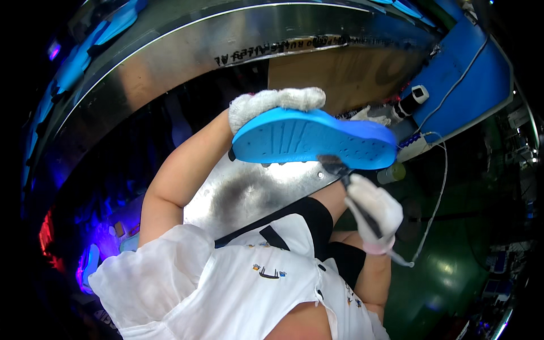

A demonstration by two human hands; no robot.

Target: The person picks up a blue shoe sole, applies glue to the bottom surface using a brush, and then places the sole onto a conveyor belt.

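Observation:
My left hand (277, 103), in a white knit glove, grips a bright blue shoe sole (309, 139) along its far edge. The sole is tilted so that its grooved and dimpled face shows; the thumb is hidden. In my gloved right hand (381, 205) is a brush (334, 165) with a dark handle, its fingers closed around it. The brush head meets the near edge of the sole, right of its middle. A pink band (378, 246) circles my right wrist.
Below the sole lies a shiny metal plate (249, 195). A metal-sided bench or conveyor (164, 62) curves across the far side, with blue pieces (119, 25) on it. At right are a blue panel (470, 73), a thin white cord (443, 198) and a small greenish container (392, 173).

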